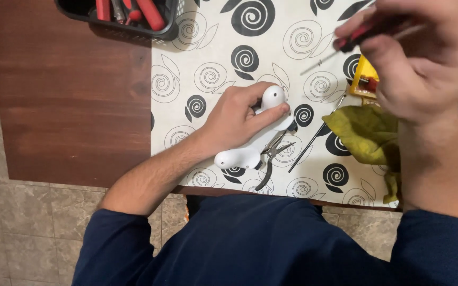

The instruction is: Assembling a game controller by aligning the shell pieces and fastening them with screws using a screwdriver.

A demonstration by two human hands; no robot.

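My left hand presses down on a white plastic housing that lies on a white cloth with black spirals. My fingers wrap over its rounded upper end. Raised above the table at the upper right, my right hand is closed around a screwdriver with a red and black handle. Its thin metal shaft points down and left toward the cloth. Small dark pliers lie right next to the housing's lower end.
A black basket with red-handled tools stands at the top edge. A yellow-green rag lies at the right, with a yellow part above it. A thin rod lies beside the rag. Bare brown wood lies left of the cloth.
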